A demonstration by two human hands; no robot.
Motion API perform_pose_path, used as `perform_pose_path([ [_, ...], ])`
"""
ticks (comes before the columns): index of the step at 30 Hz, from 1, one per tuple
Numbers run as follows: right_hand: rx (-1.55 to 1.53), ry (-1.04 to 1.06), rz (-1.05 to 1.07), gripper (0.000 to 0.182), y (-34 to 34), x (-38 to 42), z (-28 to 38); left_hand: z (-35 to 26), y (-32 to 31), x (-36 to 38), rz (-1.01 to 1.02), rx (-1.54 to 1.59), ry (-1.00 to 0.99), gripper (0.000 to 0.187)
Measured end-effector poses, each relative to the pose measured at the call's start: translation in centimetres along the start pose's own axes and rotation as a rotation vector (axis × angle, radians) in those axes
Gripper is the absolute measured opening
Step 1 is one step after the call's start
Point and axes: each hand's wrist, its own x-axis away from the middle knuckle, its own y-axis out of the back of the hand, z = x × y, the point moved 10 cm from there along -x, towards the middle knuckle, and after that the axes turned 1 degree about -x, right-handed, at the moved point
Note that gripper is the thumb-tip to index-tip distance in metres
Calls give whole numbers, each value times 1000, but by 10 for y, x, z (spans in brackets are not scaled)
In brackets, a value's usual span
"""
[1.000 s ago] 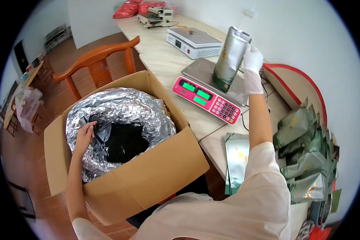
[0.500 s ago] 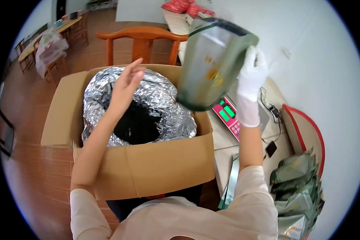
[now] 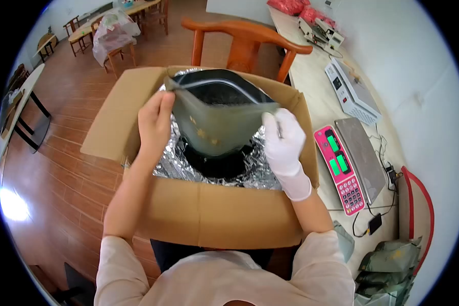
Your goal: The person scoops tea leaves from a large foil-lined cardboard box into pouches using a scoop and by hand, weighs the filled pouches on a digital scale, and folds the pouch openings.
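Between my two hands hangs a green pouch [image 3: 222, 127] with gold print, its mouth spread wide and its dark inside showing. My bare left hand [image 3: 156, 120] pinches the left corner of the mouth. Gloved in white, my right hand [image 3: 284, 137] grips the right corner. The pouch is held over a cardboard box [image 3: 214, 211] lined with crinkled silver foil [image 3: 176, 163]. Dark loose material [image 3: 222, 167] lies inside the foil, partly hidden by the pouch.
A pink-framed scale [image 3: 344, 168] and a white machine [image 3: 349, 89] stand on the side table at right. Several filled green pouches [image 3: 390, 262] sit at lower right. Behind the box is a wooden chair [image 3: 245, 43]; red bags [image 3: 290, 7] lie at the back.
The pouch has come from the upper right to over the box, and its mouth is now open. My left hand has taken hold of its left corner. The view has shifted.
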Motion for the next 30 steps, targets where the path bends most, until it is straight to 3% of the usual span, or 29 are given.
perform_pose_path([
  [7, -88, -67, 217, 14, -17, 17, -16, 29, -15, 6, 13, 89, 72, 31],
  [9, -163, -116, 248, 16, -26, 15, -17, 39, -29, 6, 25, 339, 180, 31],
  [11, -343, -384, 414, 27, -49, 25, -34, 45, -33, 9, 51, 303, 170, 31],
  [12, -255, -458, 536, 35, -56, 36, -48, 47, -35, 10, 70, 317, 178, 31],
  [15, -295, -515, 490, 32, -59, 38, -60, 44, -39, 9, 106, 291, 193, 30],
  [17, -207, -507, 500, 29, -56, 33, -52, 34, -36, 4, 61, 216, 123, 26],
  [18, -149, -397, 502, 28, -56, 28, -46, -5, -29, -2, 11, 75, -128, 30],
  [19, -88, -290, 500, 27, -57, 24, -40, -23, -29, -7, 25, 76, -129, 30],
  [20, -23, -169, 503, 24, -60, 25, -35, -61, -44, -5, 170, -79, -364, 37],
  [21, -17, -190, 495, 24, -62, 28, -40, -89, -62, 8, 319, -231, -597, 45],
  [23, 95, -19, 548, 20, -66, 38, -30, -84, -101, 22, 598, -423, -591, 52],
  [24, 62, 21, 500, 15, -58, 37, -22, -64, -111, 24, 642, -471, -574, 45],
  [25, 131, 49, 533, 17, -58, 40, -25, -49, -123, 24, 773, -451, -428, 34],
  [29, 54, -43, 537, 22, -51, 44, -34, -33, -138, 21, 927, -296, -354, 24],
  [30, 84, -141, 629, 23, -54, 44, -41, -32, -140, 18, 941, -270, -276, 23],
])
